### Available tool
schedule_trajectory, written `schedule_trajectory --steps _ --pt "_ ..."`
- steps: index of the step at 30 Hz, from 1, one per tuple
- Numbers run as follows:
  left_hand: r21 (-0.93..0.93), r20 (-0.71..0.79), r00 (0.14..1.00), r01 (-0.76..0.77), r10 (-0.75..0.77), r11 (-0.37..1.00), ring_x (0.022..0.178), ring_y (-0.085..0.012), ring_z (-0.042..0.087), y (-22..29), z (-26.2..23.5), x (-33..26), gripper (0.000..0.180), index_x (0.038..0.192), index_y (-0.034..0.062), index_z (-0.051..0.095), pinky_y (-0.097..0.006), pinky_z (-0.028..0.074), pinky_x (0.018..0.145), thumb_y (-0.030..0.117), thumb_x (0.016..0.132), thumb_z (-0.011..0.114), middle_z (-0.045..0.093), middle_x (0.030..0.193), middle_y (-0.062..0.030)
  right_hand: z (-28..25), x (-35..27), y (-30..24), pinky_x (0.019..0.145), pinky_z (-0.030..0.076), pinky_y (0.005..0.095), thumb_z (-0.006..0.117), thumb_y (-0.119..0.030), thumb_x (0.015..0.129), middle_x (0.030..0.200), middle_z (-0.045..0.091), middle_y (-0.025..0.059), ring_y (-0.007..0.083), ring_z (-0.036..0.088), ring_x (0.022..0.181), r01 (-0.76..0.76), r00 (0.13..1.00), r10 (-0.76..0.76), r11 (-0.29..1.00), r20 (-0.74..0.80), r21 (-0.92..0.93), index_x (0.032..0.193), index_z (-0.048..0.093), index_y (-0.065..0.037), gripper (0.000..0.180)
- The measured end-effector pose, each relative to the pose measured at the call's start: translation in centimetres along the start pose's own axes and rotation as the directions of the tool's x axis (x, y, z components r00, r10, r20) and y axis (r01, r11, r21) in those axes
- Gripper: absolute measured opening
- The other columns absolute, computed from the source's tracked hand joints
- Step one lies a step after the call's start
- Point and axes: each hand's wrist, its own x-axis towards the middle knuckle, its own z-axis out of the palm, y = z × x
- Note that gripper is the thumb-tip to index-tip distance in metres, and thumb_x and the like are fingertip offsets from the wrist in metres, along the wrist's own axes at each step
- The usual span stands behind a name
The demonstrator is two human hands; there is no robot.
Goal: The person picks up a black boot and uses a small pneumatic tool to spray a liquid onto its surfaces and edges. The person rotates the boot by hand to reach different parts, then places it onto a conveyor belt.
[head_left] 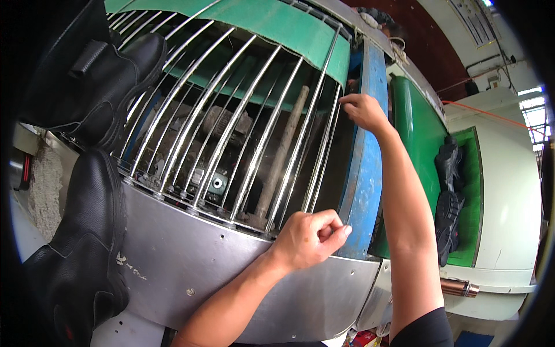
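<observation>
My left hand (309, 238) is curled, thumb pressed against the bent index finger, above the machine's grey metal panel (231, 266) and beside the lower ends of the shiny metal rods (267, 137). Whether anything is in it is too small to tell. Farther away, my right hand (364, 113) pinches its fingertips together at the upper part of the rightmost rods, next to the blue metal beam (363, 191). What lies between those fingertips cannot be made out. A green belt (277, 29) curves over the far part of the rods.
Black leather boots (89, 208) stand close along the left. To the right, black shoes (448, 222) sit by a green conveyor belt (413, 115). Under the rods are a motor (228, 124) and a wooden pole (283, 150). A copper-coloured flask (459, 287) lies at the lower right.
</observation>
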Motion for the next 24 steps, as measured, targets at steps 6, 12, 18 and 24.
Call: schedule_trajectory --steps 6,12,18,24 --pt "-0.013 0.013 1.0 0.005 -0.005 1.0 0.044 -0.004 0.049 -0.5 0.3 0.1 0.018 0.074 0.003 0.062 -0.023 0.037 0.044 0.014 0.087 0.069 0.055 0.05 -0.0003 0.4 1.9 -3.9 0.061 0.056 0.0349 0.057 -0.011 0.076 0.075 0.07 0.0101 0.0269 0.068 0.066 -0.013 0.919 0.049 0.996 0.391 -0.093 0.088 0.071 -0.005 0.02" --pt "-0.046 0.023 0.999 0.025 -0.024 0.999 0.045 -0.0033 0.048 -0.3 0.6 0.2 0.018 0.074 0.0033 0.063 -0.023 0.037 0.044 0.014 0.087 0.069 0.056 0.05 0.0007 1.5 3.3 -0.5 0.06 0.056 0.0366 0.07 -0.011 0.065 0.075 0.07 0.0083 0.0283 0.069 0.072 0.065 0.918 0.043 0.964 0.395 -0.258 0.074 0.072 -0.007 0.01" --pt "-0.004 0.043 0.997 0.062 -0.061 0.998 0.045 -0.0041 0.049 -0.2 0.2 -0.1 0.019 0.073 0.0036 0.062 -0.023 0.037 0.045 0.015 0.087 0.069 0.055 0.05 0.0004 1.8 1.7 -1.9 0.054 0.056 0.0355 0.064 -0.016 0.075 0.071 0.068 0.0102 0.0246 0.069 0.063 -0.266 0.869 0.276 0.96 0.41 -0.083 0.08 0.069 -0.002 0.016" --pt "-0.022 0.019 1.0 0.01 -0.009 1.0 0.044 -0.006 0.048 -0.2 0.3 0.1 0.02 0.073 0.0047 0.063 -0.024 0.037 0.045 0.018 0.088 0.068 0.054 0.05 -0.0004 0.6 0.1 0.0 0.047 0.05 0.032 0.054 -0.011 0.082 0.069 0.064 0.011 0.0199 0.061 0.052 -0.363 0.898 0.302 0.92 0.319 0.151 0.102 0.07 0.0 0.028"
